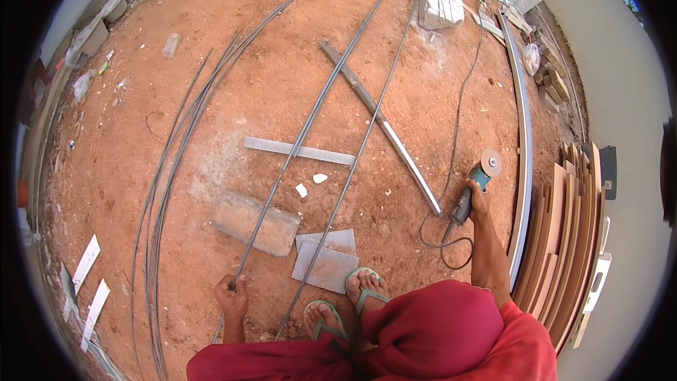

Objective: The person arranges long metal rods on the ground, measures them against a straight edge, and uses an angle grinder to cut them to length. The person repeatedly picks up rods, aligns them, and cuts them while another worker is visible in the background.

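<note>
From the head view, I see the left hand (231, 300) low on the left, fingers closed around a thin grey rod (312, 118). The rod is long, nearly straight, dull in colour, and slants away up to the right, passing over a pale block (257, 223) and across a flat bar (299, 150). A second rod (347, 188) runs beside it, a little to the right.

The right hand (479, 197) is clamped on a grinder (462, 207), held out over the reddish dirt (395, 254), well apart from the rods. The grinder has a dark body and a blue-green head; its disc (491, 163) is round and reddish-brown, with a silvery nut in the middle. I can't tell whether it spins. A dark cord (457, 127) loops beneath it. Between grinder and rods lies a pipe (407, 159), brownish at its far part, shiny at its near part.
</note>
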The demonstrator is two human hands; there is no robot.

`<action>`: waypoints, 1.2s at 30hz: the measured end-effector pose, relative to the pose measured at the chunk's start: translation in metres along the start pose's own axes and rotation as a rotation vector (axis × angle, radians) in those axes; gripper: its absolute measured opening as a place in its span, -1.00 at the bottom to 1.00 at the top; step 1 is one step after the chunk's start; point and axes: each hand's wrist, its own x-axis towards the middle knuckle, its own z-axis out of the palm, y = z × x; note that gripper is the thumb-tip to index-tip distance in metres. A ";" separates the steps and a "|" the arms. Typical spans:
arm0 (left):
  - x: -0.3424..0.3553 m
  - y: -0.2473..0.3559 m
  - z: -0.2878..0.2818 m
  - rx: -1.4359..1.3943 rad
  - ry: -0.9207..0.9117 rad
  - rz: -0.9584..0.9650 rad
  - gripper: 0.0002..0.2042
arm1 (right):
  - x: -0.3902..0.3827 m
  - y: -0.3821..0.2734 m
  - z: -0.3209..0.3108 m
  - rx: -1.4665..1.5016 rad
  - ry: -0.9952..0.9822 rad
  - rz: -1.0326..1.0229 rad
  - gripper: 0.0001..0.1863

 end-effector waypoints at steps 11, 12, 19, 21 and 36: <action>-0.002 -0.006 0.006 0.014 0.032 0.054 -0.54 | 0.020 0.036 -0.016 -0.269 0.154 -0.261 -0.70; 0.000 -0.006 0.008 0.018 0.025 0.052 -0.54 | 0.021 0.040 -0.017 -0.294 0.166 -0.284 -0.69; 0.000 -0.006 0.003 -0.032 0.028 0.063 -0.51 | 0.004 0.034 -0.009 -0.348 0.198 -0.286 -0.53; 0.000 -0.006 0.004 -0.011 0.032 0.029 -0.51 | 0.001 0.031 -0.010 -0.494 0.271 -0.317 -0.45; 0.000 0.001 0.009 0.011 0.014 0.034 -0.53 | -0.016 0.029 -0.015 -0.639 0.329 -0.227 -0.15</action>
